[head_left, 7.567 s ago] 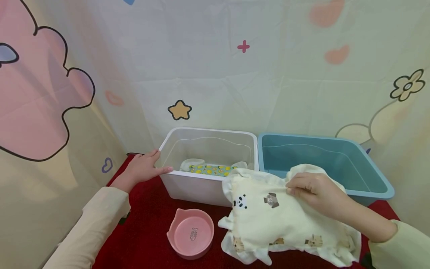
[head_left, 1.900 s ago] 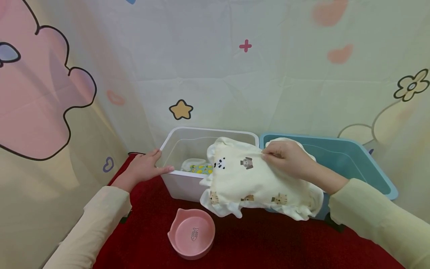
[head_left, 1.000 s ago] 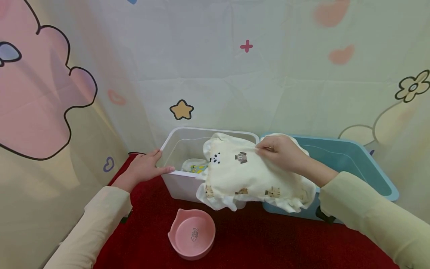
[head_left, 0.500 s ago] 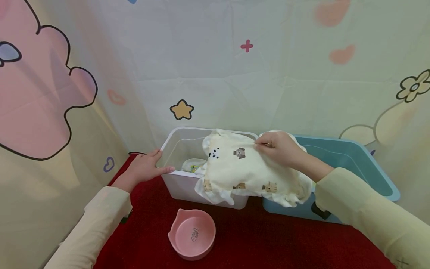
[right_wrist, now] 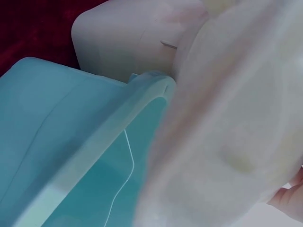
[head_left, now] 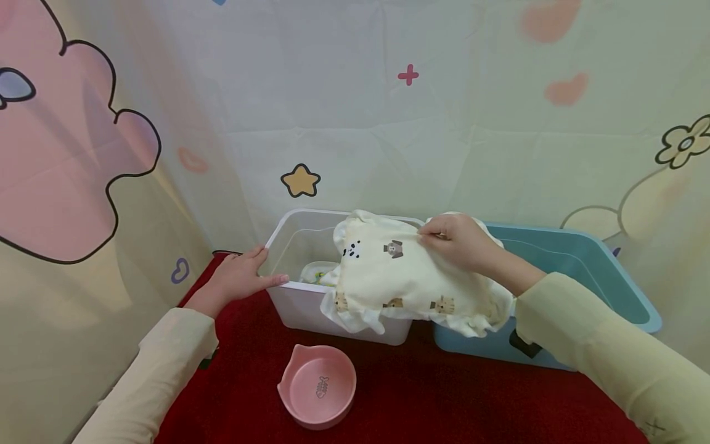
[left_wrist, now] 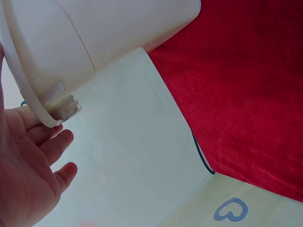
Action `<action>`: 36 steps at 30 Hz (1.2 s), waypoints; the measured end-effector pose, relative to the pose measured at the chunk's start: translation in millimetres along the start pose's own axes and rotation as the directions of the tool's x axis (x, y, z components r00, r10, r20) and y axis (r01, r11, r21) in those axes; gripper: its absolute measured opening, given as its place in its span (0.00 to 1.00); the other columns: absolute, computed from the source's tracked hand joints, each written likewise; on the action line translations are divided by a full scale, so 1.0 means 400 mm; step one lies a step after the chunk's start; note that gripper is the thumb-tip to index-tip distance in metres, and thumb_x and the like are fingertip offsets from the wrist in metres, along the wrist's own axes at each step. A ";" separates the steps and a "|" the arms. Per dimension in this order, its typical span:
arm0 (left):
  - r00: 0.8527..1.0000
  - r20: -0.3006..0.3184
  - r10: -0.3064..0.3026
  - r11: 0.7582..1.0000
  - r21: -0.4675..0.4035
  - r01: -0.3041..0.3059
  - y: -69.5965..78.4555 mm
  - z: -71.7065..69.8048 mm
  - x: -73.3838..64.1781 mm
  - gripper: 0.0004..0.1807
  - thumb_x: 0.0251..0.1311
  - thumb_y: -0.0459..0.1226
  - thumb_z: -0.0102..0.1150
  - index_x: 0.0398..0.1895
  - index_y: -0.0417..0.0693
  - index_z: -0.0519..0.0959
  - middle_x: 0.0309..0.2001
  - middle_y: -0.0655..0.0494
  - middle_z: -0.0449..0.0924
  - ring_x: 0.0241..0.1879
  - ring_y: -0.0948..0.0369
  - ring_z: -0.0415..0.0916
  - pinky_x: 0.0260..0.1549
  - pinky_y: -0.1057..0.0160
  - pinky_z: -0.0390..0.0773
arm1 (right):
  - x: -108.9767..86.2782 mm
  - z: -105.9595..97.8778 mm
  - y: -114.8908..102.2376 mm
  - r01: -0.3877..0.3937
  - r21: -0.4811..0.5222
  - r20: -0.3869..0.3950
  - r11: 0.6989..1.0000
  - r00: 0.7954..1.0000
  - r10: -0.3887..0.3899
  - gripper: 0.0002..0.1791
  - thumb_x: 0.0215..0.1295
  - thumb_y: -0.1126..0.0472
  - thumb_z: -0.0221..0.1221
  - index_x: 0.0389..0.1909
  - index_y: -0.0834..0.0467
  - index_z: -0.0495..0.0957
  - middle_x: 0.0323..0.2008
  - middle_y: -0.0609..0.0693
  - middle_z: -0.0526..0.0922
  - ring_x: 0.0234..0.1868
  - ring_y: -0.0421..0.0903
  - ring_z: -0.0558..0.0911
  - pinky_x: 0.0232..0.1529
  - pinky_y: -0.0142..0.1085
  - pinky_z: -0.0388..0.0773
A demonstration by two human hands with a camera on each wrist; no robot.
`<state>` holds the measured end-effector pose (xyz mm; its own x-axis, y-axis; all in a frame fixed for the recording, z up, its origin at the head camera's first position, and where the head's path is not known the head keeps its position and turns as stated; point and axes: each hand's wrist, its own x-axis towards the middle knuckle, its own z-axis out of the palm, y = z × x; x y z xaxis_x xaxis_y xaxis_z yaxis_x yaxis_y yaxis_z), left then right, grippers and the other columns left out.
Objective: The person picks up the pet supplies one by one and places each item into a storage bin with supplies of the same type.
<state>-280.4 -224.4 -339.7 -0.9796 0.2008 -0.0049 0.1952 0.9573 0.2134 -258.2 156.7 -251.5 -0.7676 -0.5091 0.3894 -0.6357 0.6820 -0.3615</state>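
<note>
While the left hand lies on a corner of the white box, fingers loose and thumb out, a pink bowl sits to its right, closer to the person. Farther right, the frilly pillow hangs below and left of the right hand, which pinches its top edge. Right of that hand stands the blue box.

Left grip spread, right grip pinching, arms outstretched
</note>
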 end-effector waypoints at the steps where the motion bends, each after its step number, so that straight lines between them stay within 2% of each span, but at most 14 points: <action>1: 1.000 0.000 0.001 1.000 0.001 -0.001 0.000 0.000 0.000 0.53 0.45 0.70 0.42 0.67 0.42 0.51 0.67 0.40 0.50 0.60 0.38 0.54 0.53 0.36 0.57 | 0.002 0.000 0.000 -0.005 -0.001 0.003 1.000 1.000 0.005 0.07 0.57 0.68 0.55 0.32 0.62 0.82 0.32 0.56 0.83 0.36 0.50 0.79 0.38 0.43 0.74; 8: 1.000 0.008 -0.004 1.000 -0.011 0.004 -0.002 0.001 0.000 0.54 0.44 0.70 0.42 0.67 0.43 0.51 0.67 0.41 0.49 0.59 0.39 0.54 0.53 0.36 0.58 | 0.016 -0.003 -0.001 -0.045 0.000 0.027 0.999 0.999 0.045 0.09 0.58 0.66 0.54 0.35 0.62 0.82 0.33 0.56 0.82 0.35 0.50 0.78 0.37 0.42 0.73; 14: 1.000 0.016 -0.005 1.000 -0.012 0.005 -0.002 0.000 0.001 0.54 0.44 0.70 0.42 0.67 0.43 0.51 0.67 0.41 0.49 0.59 0.39 0.54 0.52 0.36 0.58 | 0.024 -0.001 0.007 -0.075 0.002 0.040 0.997 0.996 0.074 0.10 0.58 0.66 0.54 0.37 0.63 0.81 0.36 0.59 0.82 0.38 0.52 0.78 0.40 0.44 0.74; 22: 1.000 0.002 0.008 1.000 0.005 -0.008 0.000 -0.001 -0.001 0.53 0.45 0.70 0.42 0.66 0.41 0.52 0.67 0.40 0.50 0.59 0.39 0.55 0.53 0.37 0.59 | 0.035 0.005 0.013 -0.078 -0.024 0.047 0.997 0.996 0.080 0.11 0.58 0.66 0.54 0.39 0.64 0.80 0.37 0.59 0.81 0.39 0.53 0.78 0.42 0.45 0.74; 36: 1.000 0.004 0.014 1.000 0.019 -0.014 -0.003 -0.002 -0.001 0.53 0.46 0.70 0.42 0.66 0.41 0.52 0.67 0.40 0.50 0.59 0.39 0.56 0.53 0.37 0.59 | 0.054 0.021 0.007 -0.103 0.003 0.063 0.995 0.993 0.103 0.11 0.59 0.65 0.54 0.40 0.64 0.80 0.37 0.59 0.81 0.39 0.52 0.78 0.42 0.44 0.74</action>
<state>-280.4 -225.6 -339.2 -0.9767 0.2145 -0.0055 0.2093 0.9582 0.1949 -277.5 143.1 -251.3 -0.8326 -0.4681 0.2962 -0.5532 0.7294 -0.4023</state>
